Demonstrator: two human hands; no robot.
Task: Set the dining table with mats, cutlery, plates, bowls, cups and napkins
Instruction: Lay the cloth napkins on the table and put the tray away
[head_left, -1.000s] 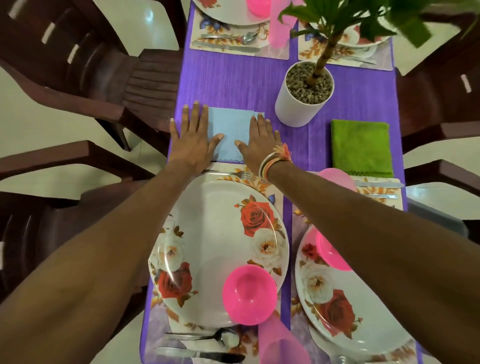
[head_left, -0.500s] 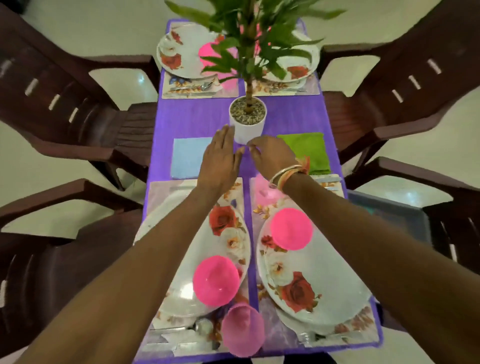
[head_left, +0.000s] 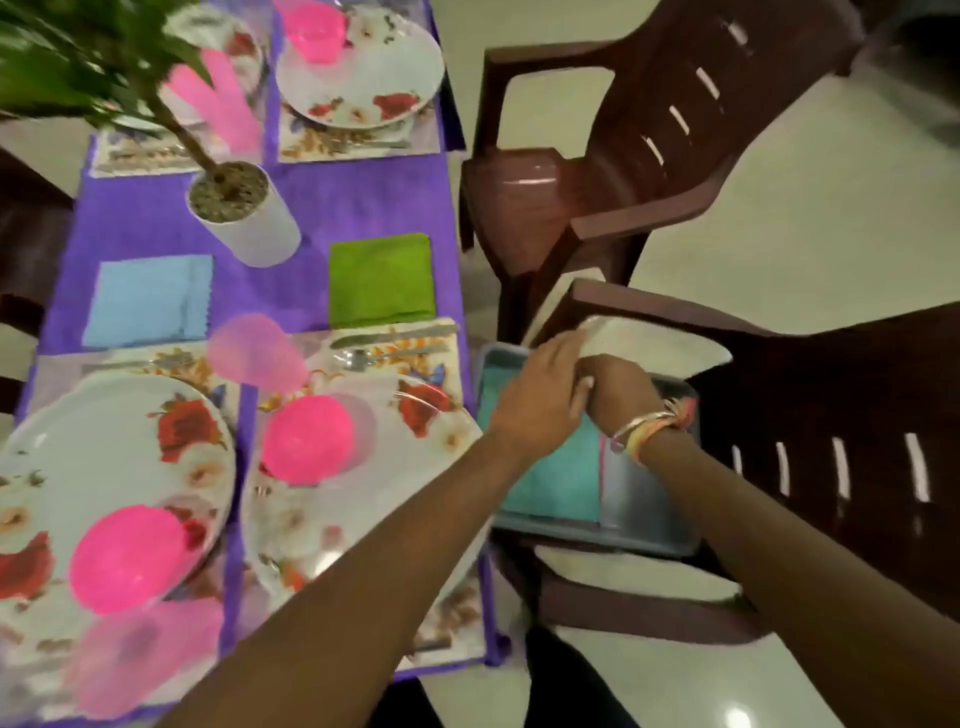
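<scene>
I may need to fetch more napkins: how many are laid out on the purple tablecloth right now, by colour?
Blue napkin: 1
Green napkin: 1
Total: 2

A folded light-blue napkin (head_left: 148, 301) lies flat on the purple cloth (head_left: 363, 202) at centre left, with a folded green napkin (head_left: 382, 278) well to its right. Below them, two floral mats (head_left: 447, 358) carry the left plate (head_left: 104, 447) and the right plate (head_left: 311, 519), each rose-patterned and holding a pink bowl (head_left: 127, 558) (head_left: 307, 439). A knife (head_left: 395, 336) lies along the right mat's top edge. A blurred translucent pink cup (head_left: 254, 351) sits between the mats. At right centre, a teal napkin (head_left: 550, 478) lies in a grey tray (head_left: 649, 540).
</scene>
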